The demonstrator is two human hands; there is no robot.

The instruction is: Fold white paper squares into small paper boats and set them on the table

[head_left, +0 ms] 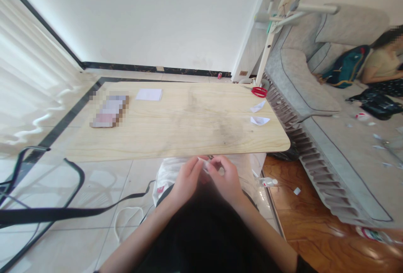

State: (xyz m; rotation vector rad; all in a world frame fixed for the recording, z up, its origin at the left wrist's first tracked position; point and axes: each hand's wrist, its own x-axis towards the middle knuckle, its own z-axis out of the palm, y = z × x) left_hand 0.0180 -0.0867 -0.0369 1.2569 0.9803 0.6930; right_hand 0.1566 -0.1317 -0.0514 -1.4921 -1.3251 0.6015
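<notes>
Close to my body, just off the near edge of the wooden table (pixel 176 126), both hands meet over a small piece of white paper (pixel 203 163). My left hand (pixel 189 176) pinches it from the left, and my right hand (pixel 225 176) grips it from the other side with thumb and forefinger. Its exact shape is mostly covered by my fingers. Two folded white paper pieces, one (pixel 258 106) behind the other (pixel 260 120), lie at the table's right end. A stack of white paper (pixel 149 94) rests near the far left edge.
Red-handled scissors (pixel 259 92) lie at the far right corner. A blurred-out flat rectangular object (pixel 110 111) is at the table's left. A grey sofa (pixel 315 84) with a seated person (pixel 382 65) stands to the right. A plastic bottle (pixel 268 182) and a black strap (pixel 78 213) are below.
</notes>
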